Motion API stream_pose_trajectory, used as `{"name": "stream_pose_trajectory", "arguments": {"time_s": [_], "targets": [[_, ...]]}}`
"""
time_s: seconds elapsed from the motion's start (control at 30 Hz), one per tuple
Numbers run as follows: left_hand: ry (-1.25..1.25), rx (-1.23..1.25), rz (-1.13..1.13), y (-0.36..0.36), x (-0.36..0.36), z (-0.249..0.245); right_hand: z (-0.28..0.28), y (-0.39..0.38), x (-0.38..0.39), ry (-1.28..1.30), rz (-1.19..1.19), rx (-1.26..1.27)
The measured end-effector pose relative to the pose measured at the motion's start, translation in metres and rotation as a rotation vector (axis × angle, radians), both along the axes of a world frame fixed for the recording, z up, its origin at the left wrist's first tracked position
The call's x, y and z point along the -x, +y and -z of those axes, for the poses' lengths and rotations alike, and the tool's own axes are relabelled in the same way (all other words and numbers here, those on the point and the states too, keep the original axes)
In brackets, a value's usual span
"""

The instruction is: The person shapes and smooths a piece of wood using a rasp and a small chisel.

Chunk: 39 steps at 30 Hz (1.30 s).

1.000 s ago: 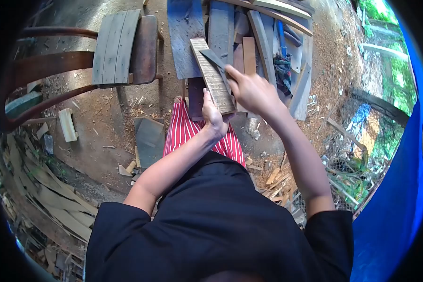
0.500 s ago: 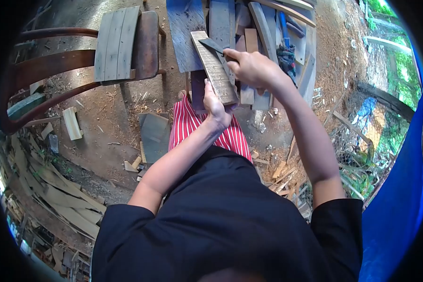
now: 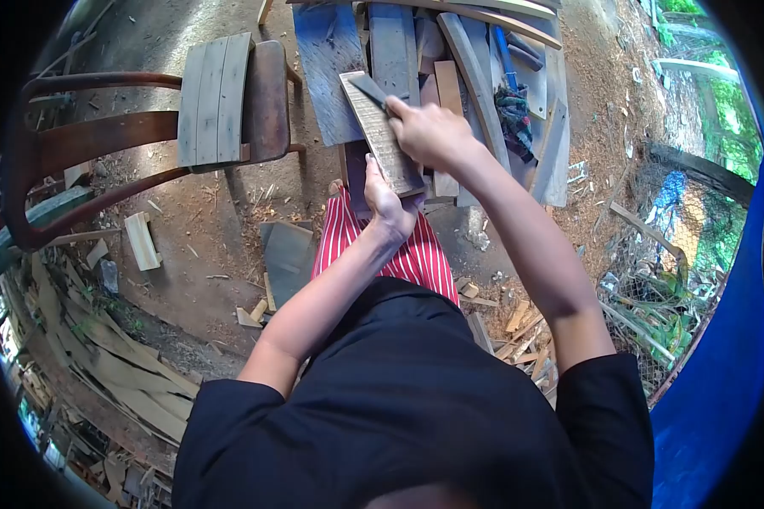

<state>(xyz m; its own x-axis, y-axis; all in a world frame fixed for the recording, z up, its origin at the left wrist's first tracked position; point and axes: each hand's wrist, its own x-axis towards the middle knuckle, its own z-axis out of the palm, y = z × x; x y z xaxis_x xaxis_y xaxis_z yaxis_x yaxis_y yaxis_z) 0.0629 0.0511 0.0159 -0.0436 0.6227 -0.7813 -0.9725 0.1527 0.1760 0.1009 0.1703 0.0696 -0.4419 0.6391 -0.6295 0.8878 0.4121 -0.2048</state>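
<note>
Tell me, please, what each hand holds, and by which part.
The left hand holds a wooden board by its near end; the right hand grips a blade by its near end.

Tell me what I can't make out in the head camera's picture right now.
All in the head view:
Handle of the flat dark tool: hidden by the right hand.
Underside of the wooden piece: turned away from the camera.
Outer side of the blue sheet: cut off by the dark lens border.
Whatever lies beneath the bundled cloth: covered by it.
</note>
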Motion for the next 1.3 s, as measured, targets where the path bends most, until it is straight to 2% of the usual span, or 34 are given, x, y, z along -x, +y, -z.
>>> {"name": "stream_pose_trajectory", "arguments": {"time_s": [0.1,0.23,0.3,0.37,0.4,0.5,0.63,0.73,0.83,0.9,1.0,1.07,1.1,1.2,1.23,1.3], "targets": [[-0.039,-0.020,-0.005,-0.001,-0.001,-0.002,-0.046,-0.027,-0.027,-0.051,-0.069,-0.003],[-0.017,-0.053,0.010,-0.009,-0.003,0.017,-0.016,-0.003,-0.009,-0.011,-0.045,0.021],[0.026,-0.100,0.020,-0.011,-0.003,0.022,0.001,0.018,0.019,0.003,0.113,0.146],[0.013,0.023,-0.020,-0.007,-0.003,0.014,0.010,0.021,0.020,0.019,0.058,0.093],[0.007,-0.075,-0.022,-0.011,-0.005,0.023,0.011,0.022,0.015,0.011,0.003,0.036],[-0.068,-0.016,-0.102,-0.002,-0.010,0.012,-0.041,-0.016,-0.028,-0.042,-0.130,-0.098],[-0.038,0.086,-0.118,0.004,-0.021,0.012,-0.128,-0.087,-0.088,-0.089,-0.037,-0.019],[-0.028,0.109,-0.138,0.010,-0.021,0.010,-0.162,-0.106,-0.102,-0.086,0.013,0.007],[0.005,0.104,-0.083,0.006,-0.025,0.012,-0.127,-0.084,-0.079,-0.006,0.038,0.019],[0.035,0.083,-0.053,-0.003,-0.026,0.016,-0.064,-0.067,-0.069,0.112,-0.006,-0.130],[0.014,0.040,-0.026,-0.005,-0.018,0.016,-0.058,-0.068,-0.060,0.110,-0.014,-0.141],[-0.018,-0.030,-0.033,-0.014,-0.019,0.033,-0.100,-0.081,-0.066,0.013,0.017,-0.035],[-0.017,0.017,-0.047,-0.011,-0.019,0.023,-0.118,-0.088,-0.070,-0.082,0.037,0.060],[-0.072,0.065,-0.085,-0.010,-0.020,0.021,-0.128,-0.098,-0.078,-0.090,0.025,0.064],[-0.056,0.074,-0.068,-0.011,-0.021,0.021,-0.116,-0.094,-0.073,-0.096,0.017,0.063],[-0.036,0.077,-0.059,-0.008,-0.022,0.021,-0.068,-0.077,-0.054,0.048,0.054,-0.082]]}}
